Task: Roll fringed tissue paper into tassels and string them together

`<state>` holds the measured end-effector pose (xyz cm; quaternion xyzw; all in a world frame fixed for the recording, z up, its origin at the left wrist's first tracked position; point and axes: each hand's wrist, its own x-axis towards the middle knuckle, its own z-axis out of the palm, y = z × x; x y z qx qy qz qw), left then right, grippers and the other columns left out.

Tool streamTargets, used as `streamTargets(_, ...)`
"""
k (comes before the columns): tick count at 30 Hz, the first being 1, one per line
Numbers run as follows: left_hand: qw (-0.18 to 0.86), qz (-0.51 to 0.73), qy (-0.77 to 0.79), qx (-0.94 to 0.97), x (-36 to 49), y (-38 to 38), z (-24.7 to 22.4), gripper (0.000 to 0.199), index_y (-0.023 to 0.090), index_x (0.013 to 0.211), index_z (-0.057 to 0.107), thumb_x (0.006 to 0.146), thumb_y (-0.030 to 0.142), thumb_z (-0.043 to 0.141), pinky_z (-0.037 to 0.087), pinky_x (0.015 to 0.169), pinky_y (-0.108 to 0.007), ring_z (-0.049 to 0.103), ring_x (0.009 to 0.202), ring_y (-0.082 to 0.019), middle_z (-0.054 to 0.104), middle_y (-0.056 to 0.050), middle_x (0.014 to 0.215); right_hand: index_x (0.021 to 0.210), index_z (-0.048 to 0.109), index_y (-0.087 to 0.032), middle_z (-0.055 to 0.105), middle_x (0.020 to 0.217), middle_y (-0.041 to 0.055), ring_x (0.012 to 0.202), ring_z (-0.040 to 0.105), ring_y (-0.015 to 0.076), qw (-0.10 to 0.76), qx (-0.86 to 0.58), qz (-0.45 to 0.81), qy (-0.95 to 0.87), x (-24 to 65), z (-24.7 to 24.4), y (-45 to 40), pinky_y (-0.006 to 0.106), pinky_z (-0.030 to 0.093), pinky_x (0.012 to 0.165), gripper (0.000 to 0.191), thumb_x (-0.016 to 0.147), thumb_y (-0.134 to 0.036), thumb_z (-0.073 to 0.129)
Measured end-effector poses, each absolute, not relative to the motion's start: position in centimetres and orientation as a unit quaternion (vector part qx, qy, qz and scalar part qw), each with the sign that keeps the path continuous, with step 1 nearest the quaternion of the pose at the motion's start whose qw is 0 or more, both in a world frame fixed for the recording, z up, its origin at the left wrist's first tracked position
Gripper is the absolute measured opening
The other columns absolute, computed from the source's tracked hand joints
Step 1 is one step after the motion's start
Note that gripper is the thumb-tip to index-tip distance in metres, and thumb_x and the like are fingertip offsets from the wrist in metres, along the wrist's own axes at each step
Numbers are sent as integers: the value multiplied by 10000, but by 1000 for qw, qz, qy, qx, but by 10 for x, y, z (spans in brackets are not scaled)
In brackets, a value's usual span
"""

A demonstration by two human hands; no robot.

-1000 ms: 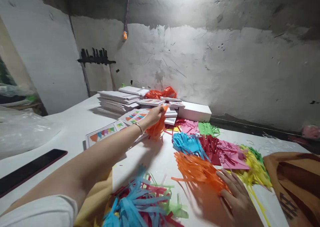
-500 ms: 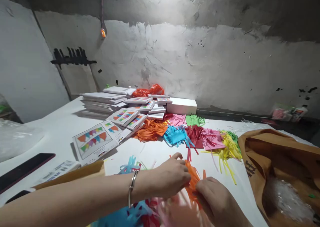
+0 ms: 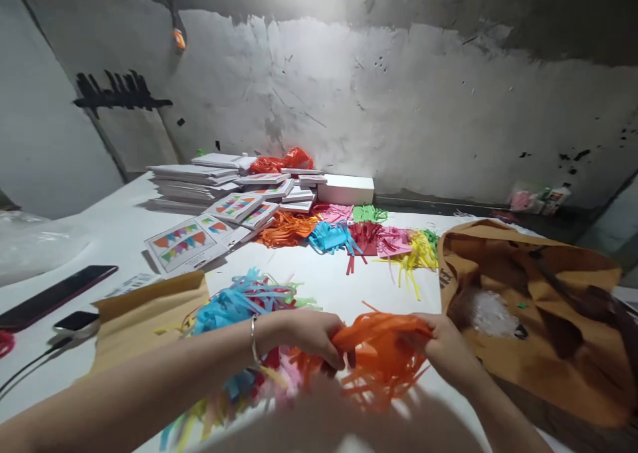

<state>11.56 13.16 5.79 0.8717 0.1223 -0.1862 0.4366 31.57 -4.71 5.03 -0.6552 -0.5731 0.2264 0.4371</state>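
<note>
An orange fringed paper bundle [image 3: 386, 347] stretches between my hands, above the white table, its strips hanging down. My left hand [image 3: 319, 337], with a bracelet on the wrist, is closed on the bundle's left end. At the right end, my right hand [image 3: 438, 340] pinches the same bundle. Beside and under my left forearm lies a loose heap of blue, pink, red and yellow fringed paper [image 3: 244, 300]. Further back, a row of fringed bundles includes an orange one [image 3: 288, 230], a blue one [image 3: 331, 236] and a dark red one [image 3: 365, 236].
Stacked white cards [image 3: 192, 186] and a white box [image 3: 347, 190] stand at the back. On the left are a phone [image 3: 60, 293], a small black-screened device [image 3: 76, 323] and a brown paper envelope [image 3: 149, 313]. A large brown bag [image 3: 563, 366] lies open on the right.
The orange bundle is now held up and spread between both hands, which are further apart. The view has shifted, showing more of the brown bag and the colored heap.
</note>
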Motion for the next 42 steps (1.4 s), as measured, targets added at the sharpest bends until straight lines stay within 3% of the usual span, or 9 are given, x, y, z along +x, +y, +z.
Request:
streamTargets(3, 412, -157, 116, 890, 134, 135, 62, 162, 172, 878, 716, 789, 231, 593, 505, 533, -234, 624, 554, -156, 653, 12, 614, 692, 770, -162, 720, 627, 46, 561, 667, 236, 420, -693, 165, -562, 355, 55, -64, 300, 505, 490, 311, 818, -382, 590)
streamTargets(6, 354, -60, 137, 923, 148, 137, 77, 223, 169, 952, 684, 866, 226, 487, 499, 579, -250, 609, 601, -164, 654, -11, 683, 888, 796, -192, 771, 831, 70, 750, 708, 280, 417, -718, 50, -555, 384, 71, -93, 391, 554, 679, 273, 831, -309, 556)
streamTargets(10, 252, 64, 171, 950, 131, 141, 89, 233, 180, 977, 659, 882, 151, 448, 448, 968, -440, 637, 931, -258, 678, -93, 914, 1085, 764, -227, 749, 1121, 74, 1069, 665, 279, 378, -671, -125, -625, 367, 66, -122, 451, 431, 1059, 345, 814, -153, 563)
streamTargets(15, 50, 59, 213, 974, 58, 109, 71, 495, 192, 1273, 609, 797, 68, 547, 206, 1122, -648, 470, 1333, -399, 611, -183, 1329, 1082, 713, -122, 748, 1100, 147, 1106, 663, 248, 273, -610, -301, -680, 288, -26, -117, 440, 415, 1080, 422, 890, 1, 358)
streamTargets(19, 39, -20, 124, 991, 38, 41, 47, 822, 249, 1526, 349, 790, 182, 710, 174, 1226, -480, 249, 1506, -316, 324, -86, 1629, 1111, 697, -92, 722, 1186, 148, 1161, 633, 256, 291, -628, -234, -683, 248, -68, -114, 408, 402, 1073, 339, 903, -95, 429)
streamTargets(26, 141, -7, 99, 985, 74, 4, -23, 758, 155, 1506, 387, 858, 387, 707, 316, 1193, -478, 407, 1432, -320, 441, -144, 1556, 1278, 630, -184, 607, 1392, 131, 1206, 578, 383, 158, -694, -213, -670, 257, -67, -129, 569, 393, 953, 508, 975, -527, 410)
streamTargets(30, 130, 42, 105, 985, 68, 12, -36, 613, 162, 1429, 492, 871, 281, 715, 427, 1124, -509, 495, 1364, -341, 500, -145, 1513, 1273, 626, -134, 685, 1223, 219, 1027, 650, 418, 44, -750, -332, -570, 310, -79, -179, 586, 464, 780, 496, 983, -480, 419)
streamTargets(34, 143, 87, 110, 980, 62, 9, -35, 472, 166, 1359, 555, 905, 225, 669, 478, 1085, -533, 515, 1346, -331, 556, -139, 1464, 1281, 605, -88, 697, 1164, 239, 822, 705, 339, 81, -799, -335, -493, 339, -61, -222, 412, 494, 611, 412, 950, -331, 569)
streamTargets(42, 182, 108, 123, 970, 61, 7, -35, 403, 170, 1345, 546, 945, 162, 590, 496, 1057, -578, 510, 1343, -319, 598, -131, 1417, 1157, 662, -63, 720, 1190, 146, 1214, 617, 302, 240, -595, -132, -755, 255, -29, -136, 489, 410, 1100, 309, 891, -39, 508)
